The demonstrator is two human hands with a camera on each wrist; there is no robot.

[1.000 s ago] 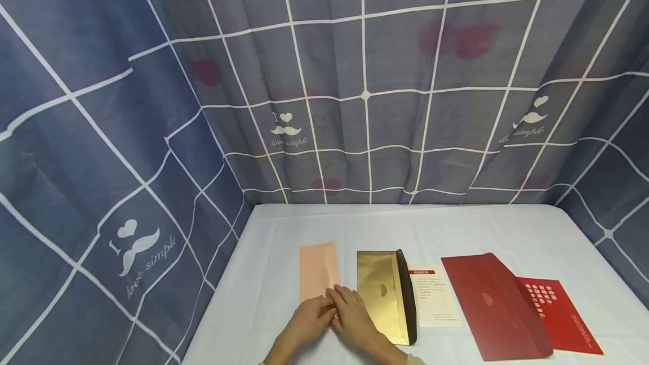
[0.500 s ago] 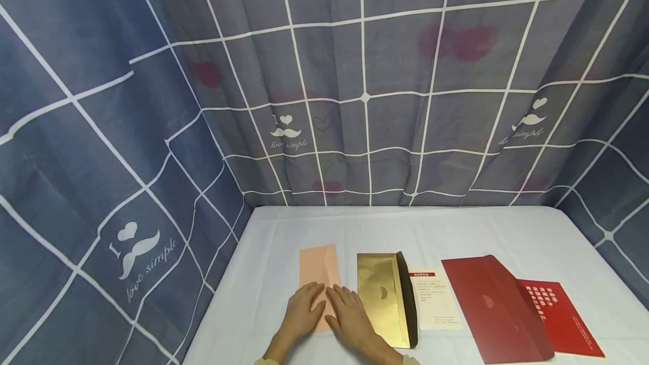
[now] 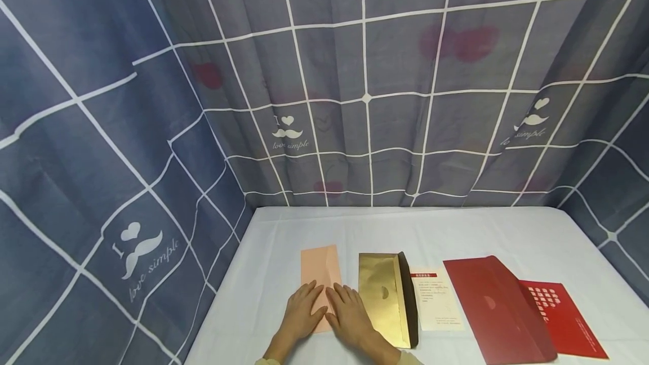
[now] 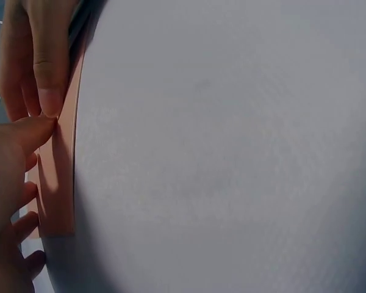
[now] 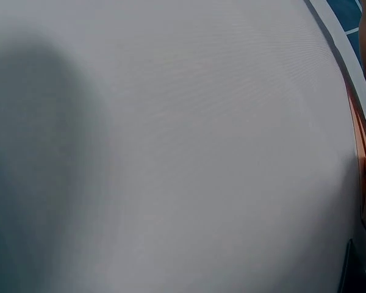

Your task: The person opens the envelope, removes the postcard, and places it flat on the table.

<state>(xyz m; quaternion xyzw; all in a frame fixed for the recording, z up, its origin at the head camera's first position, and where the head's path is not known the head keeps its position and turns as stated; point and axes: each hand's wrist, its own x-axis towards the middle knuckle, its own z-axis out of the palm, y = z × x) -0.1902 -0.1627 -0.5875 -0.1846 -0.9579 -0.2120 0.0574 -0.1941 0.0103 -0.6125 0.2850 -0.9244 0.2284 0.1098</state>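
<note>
A pink paper envelope point(image 3: 315, 262) with a seam down its right part lies upright on the white table. My left hand point(image 3: 299, 310) rests on its lower left with the fingers stretched forward. On the lower right side lies my right hand point(image 3: 350, 311), fingers also extended. The thumbs come close together over the envelope's lower part. In the left wrist view, the thumb tips meet above the pink paper point(image 4: 62, 183). Only a sliver of the envelope point(image 5: 358, 134) and part of a hand appear at the right edge of the right wrist view.
Right of the hands lies a gold envelope point(image 3: 375, 275) with its dark flap turned out. Beyond it are a cream printed card point(image 3: 440, 306), a dark red envelope point(image 3: 494, 308) and a bright red card point(image 3: 568, 320). A gridded curtain point(image 3: 395, 128) surrounds the white table point(image 3: 274, 224).
One second ago my hands were together, fingertips overlapping near the envelope's middle. They have since moved apart, the left hand shifting left onto the paper. Little differs from half a second ago.
</note>
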